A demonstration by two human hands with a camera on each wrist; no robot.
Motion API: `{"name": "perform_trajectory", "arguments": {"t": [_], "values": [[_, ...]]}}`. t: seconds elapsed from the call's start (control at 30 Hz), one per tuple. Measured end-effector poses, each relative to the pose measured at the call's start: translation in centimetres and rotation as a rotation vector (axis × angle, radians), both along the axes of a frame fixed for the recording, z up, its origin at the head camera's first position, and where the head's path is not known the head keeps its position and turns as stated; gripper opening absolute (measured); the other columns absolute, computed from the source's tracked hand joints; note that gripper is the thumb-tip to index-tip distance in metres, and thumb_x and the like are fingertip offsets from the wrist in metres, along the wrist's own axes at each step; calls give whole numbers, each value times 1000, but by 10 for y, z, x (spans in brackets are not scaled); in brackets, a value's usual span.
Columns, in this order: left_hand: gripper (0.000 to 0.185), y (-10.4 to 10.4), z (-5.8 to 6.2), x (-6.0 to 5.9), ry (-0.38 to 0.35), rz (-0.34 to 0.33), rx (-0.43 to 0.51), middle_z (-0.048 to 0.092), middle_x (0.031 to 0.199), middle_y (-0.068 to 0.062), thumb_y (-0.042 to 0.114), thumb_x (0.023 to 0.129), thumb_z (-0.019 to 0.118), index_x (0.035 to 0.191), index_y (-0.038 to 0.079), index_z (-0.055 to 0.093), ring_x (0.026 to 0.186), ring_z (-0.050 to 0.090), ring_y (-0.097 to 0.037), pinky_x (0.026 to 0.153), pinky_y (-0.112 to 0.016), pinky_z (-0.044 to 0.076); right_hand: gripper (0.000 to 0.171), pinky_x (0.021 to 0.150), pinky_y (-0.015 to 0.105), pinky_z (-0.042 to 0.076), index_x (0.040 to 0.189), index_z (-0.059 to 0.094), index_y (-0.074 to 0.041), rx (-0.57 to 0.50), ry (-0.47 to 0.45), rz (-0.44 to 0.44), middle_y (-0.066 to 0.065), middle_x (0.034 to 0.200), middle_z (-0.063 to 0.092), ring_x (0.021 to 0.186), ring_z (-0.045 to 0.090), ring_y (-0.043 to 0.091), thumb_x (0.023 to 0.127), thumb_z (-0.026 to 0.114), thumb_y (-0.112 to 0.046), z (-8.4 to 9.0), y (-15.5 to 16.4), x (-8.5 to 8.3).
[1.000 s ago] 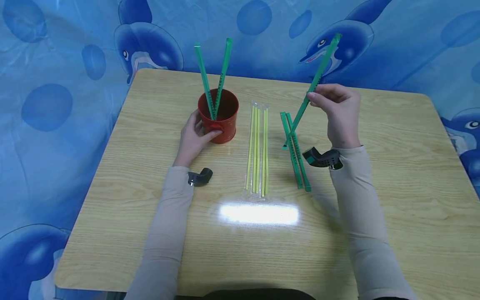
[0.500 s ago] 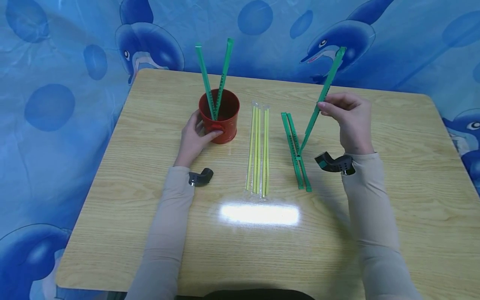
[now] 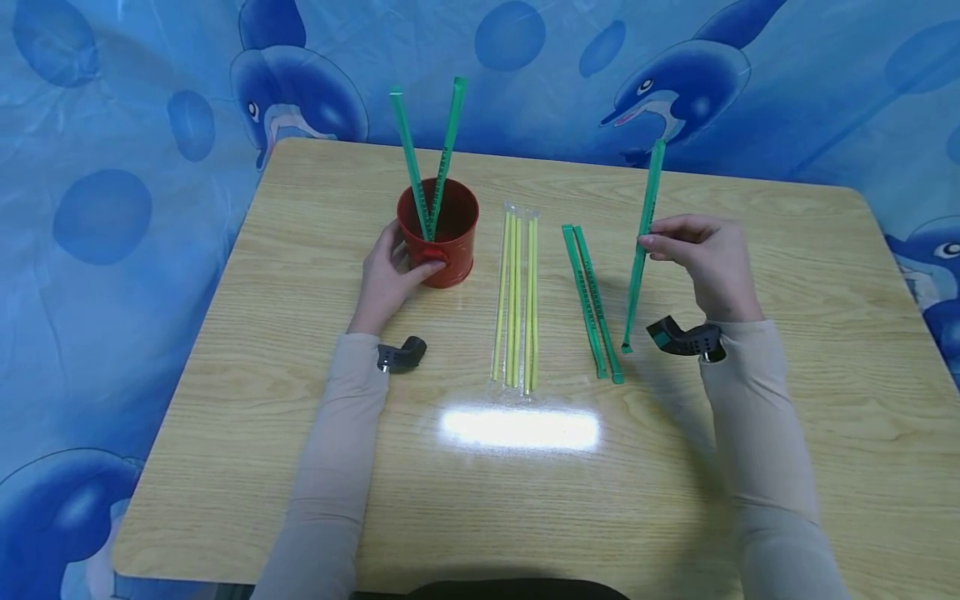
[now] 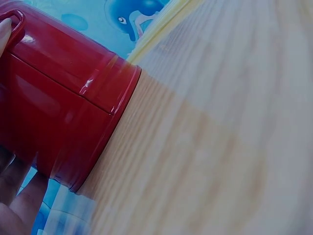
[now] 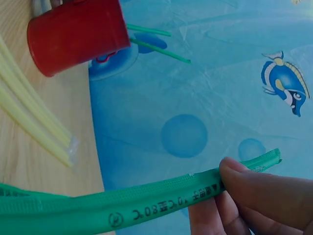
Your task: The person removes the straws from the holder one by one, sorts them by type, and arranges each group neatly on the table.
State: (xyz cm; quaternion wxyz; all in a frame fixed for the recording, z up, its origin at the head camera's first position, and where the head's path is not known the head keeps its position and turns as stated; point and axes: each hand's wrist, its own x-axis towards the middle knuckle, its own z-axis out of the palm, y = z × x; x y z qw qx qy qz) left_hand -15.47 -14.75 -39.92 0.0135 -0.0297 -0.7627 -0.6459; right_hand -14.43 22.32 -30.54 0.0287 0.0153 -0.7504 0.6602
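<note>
My left hand (image 3: 386,279) grips a small red bucket (image 3: 450,258) from its left side, thumb at the little handle on its front. Two green-wrapped straws (image 3: 408,146) lean apart inside the bucket, their tops well above the rim. Between thumb and fingertips, my right hand (image 3: 705,258) pinches another green-wrapped straw (image 5: 161,200), printed with dark lettering. That straw stands nearly upright in the head view, its lower end close over the table. Just left of it, two green-wrapped straws (image 3: 588,304) lie side by side.
Several yellow straws (image 3: 513,300) in clear wrappers lie in a row between the bucket and the green ones. The wooden table (image 3: 465,508) meets a blue dolphin-print sheet (image 3: 420,50) behind. Light glares off the tabletop near the front.
My right hand has moved right and toward me, carrying its straw, which has turned more upright and no longer overlaps the two lying straws. My left hand and the bucket have stayed put.
</note>
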Motion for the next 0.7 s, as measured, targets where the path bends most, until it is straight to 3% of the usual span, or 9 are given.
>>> {"name": "perform_trajectory", "arguments": {"t": [0.37,0.7], "values": [[78,0,0,-1,-9,-1,1,39,146,-5,17,81,76,145,14,33,133,38,-21,106,-29,38,12,68,20,54,94,72,-4,163,-126,12,-2,88,68,74,64,13,85,71,-11,-19,11,1],[77,0,0,-1,20,-7,6,39,145,-6,16,81,75,145,13,33,133,37,-20,107,-28,37,16,71,25,57,96,71,-3,223,-214,35,-3,85,69,74,66,9,85,71,-14,-42,16,-6]]}}
